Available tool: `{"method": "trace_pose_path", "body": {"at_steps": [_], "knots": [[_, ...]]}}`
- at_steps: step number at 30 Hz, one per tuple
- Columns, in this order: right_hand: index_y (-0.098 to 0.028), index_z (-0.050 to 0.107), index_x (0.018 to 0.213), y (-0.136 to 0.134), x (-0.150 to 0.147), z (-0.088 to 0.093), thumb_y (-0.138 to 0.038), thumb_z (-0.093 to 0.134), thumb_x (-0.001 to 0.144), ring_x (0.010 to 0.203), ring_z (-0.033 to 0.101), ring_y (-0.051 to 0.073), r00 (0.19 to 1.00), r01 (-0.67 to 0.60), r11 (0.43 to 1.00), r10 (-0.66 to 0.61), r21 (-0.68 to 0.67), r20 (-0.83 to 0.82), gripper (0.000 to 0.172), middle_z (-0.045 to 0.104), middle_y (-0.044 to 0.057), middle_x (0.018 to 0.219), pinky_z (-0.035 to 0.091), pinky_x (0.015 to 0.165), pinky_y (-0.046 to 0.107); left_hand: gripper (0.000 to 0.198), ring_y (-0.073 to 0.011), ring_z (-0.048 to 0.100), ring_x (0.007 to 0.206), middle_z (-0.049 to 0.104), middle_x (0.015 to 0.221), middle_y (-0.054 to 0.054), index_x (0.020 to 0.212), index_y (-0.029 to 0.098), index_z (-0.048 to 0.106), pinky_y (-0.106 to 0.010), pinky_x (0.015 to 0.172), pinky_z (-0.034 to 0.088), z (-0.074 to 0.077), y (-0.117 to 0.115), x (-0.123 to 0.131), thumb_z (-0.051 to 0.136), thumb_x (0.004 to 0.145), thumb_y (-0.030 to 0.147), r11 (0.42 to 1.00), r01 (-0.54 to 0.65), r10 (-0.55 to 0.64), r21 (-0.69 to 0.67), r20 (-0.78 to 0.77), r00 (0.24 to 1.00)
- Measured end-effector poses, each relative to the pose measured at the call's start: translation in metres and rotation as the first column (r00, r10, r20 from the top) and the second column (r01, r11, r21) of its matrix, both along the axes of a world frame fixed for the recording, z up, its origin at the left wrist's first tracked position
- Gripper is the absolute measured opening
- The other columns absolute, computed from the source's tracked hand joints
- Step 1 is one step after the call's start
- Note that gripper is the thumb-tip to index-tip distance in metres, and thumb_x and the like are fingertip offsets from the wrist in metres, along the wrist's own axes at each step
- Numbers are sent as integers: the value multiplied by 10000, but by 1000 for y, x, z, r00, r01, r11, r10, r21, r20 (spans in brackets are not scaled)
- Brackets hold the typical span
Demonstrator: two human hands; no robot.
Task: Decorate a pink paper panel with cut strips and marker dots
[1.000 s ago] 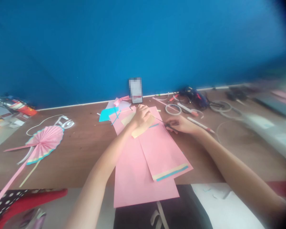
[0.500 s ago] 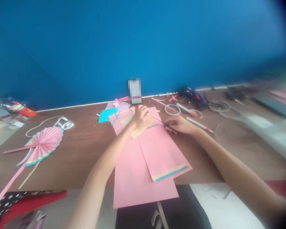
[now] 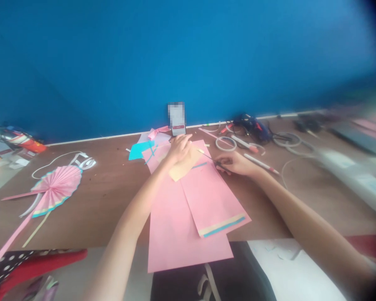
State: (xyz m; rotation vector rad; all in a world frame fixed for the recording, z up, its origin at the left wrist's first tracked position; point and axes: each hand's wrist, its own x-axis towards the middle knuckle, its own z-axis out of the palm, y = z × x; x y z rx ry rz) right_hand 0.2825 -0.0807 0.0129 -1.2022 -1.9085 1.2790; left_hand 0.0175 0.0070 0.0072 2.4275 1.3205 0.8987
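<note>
Item one, far left: a round pleated pink paper fan (image 3: 57,193) with a teal-and-yellow edge, lying on a brown wooden table (image 3: 97,205). Item two: the left hand (image 3: 179,149), fingers together and pressed down on a tan paper piece (image 3: 182,170), which lies on a long pink paper sheet (image 3: 211,200). Item three: slim black scissors (image 3: 218,164), blades apparently closed, their long axis running up and left toward the tan piece's upper edge, just beside the left fingers. Item four: the right hand (image 3: 237,164), fingers curled and pinching the scissors, exact grip unclear. Item five: a white-and-red marker (image 3: 260,163), near the right hand.
</note>
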Motion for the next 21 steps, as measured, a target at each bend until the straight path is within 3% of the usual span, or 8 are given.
{"method": "trace_pose_path", "body": {"at_steps": [5,11,16,21], "knots": [[-124,664,1034,-1,0,2,-478,686,752,446,479,93,1000,-12,1000,12,7,10,453,619,14,624,395,475,258,420,-224,599,1019,640,1060,-108,1197,199,495,-329,839,443,9,-1,-6,337,956,506,946,-234,282,-224,216,935],[-121,661,1032,-2,-2,5,-465,682,756,451,483,92,1000,-2,1000,2,-7,18,442,625,17,631,403,480,256,365,-195,563,683,533,664,-27,853,213,493,-286,610,348,16,-13,0,360,937,542,842,-435,517,-320,247,820],[-117,655,1001,-3,-3,8,-453,684,759,446,489,93,1000,-16,999,17,-36,17,415,629,21,631,402,476,255,306,-174,489,589,456,592,-10,732,216,423,-284,564,279,9,-11,2,379,948,427,810,-513,578,-284,238,781],[-124,638,996,-3,-5,10,-471,676,775,453,501,91,998,-63,995,63,-71,-5,413,649,28,669,405,495,253,287,-149,457,566,446,609,-3,703,214,384,-283,543,283,3,-7,-4,394,942,372,830,-447,546,-333,325,772]]}}
